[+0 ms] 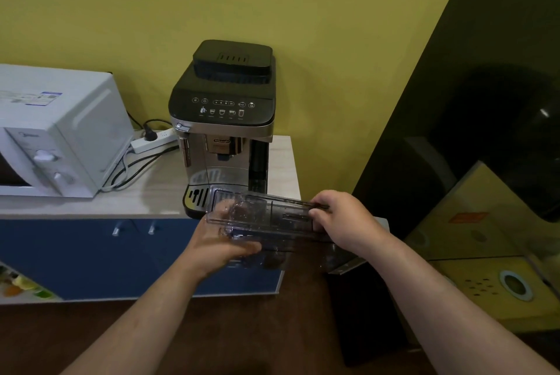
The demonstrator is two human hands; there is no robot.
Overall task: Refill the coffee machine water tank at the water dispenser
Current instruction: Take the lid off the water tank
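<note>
The clear plastic water tank lies on its side in front of the black-and-silver coffee machine

The water tank is clear see-through plastic, smooth and pretty glossy. The coffee machine is a mix: shiny black touch panel up top, a more matt black plastic lid, and a silvery metal-look front with a polished drip grille. The microwave has a smooth white painted shell. The bench looks like pale wood-grain laminate, fairly matt. The blue cabinet doors are smooth, and the dark panel on the right is mirror-glossy.
</note>
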